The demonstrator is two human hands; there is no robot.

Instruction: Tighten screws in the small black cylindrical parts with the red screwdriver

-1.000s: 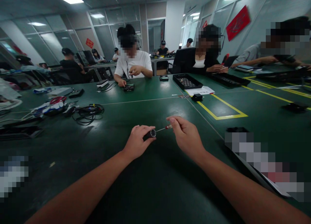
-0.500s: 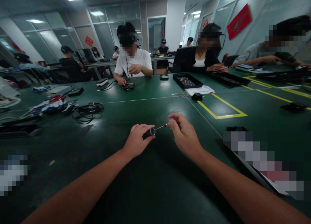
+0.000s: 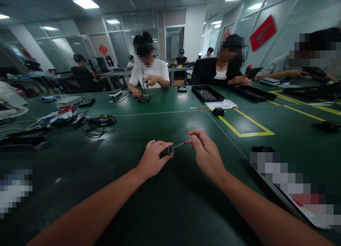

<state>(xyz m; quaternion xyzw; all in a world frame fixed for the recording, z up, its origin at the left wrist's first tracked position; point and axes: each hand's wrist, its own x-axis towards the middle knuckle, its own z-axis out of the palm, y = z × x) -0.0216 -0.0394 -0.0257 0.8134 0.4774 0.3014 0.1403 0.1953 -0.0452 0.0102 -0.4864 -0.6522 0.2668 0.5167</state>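
Holding steady at frame centre: left hand (image 3: 153, 160) still grips black cylinder (image 3: 166, 151); right hand (image 3: 206, 155) pinches screwdriver (image 3: 181, 144), tip unmoved at the cylinder's end.

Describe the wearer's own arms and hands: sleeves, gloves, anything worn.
Both forearms are bare up to the picture's lower edge, with no sleeve in view. The left hand and right hand wear no gloves; no watch, ring or wristband shows, and the fingers are uncovered.

view tilts down, hands sit lower in frame | right hand (image 3: 206, 154) draws slightly nearer black cylinder (image 3: 166, 151) | across table, person's raised hand (image 3: 150, 83) tucks closer to chest
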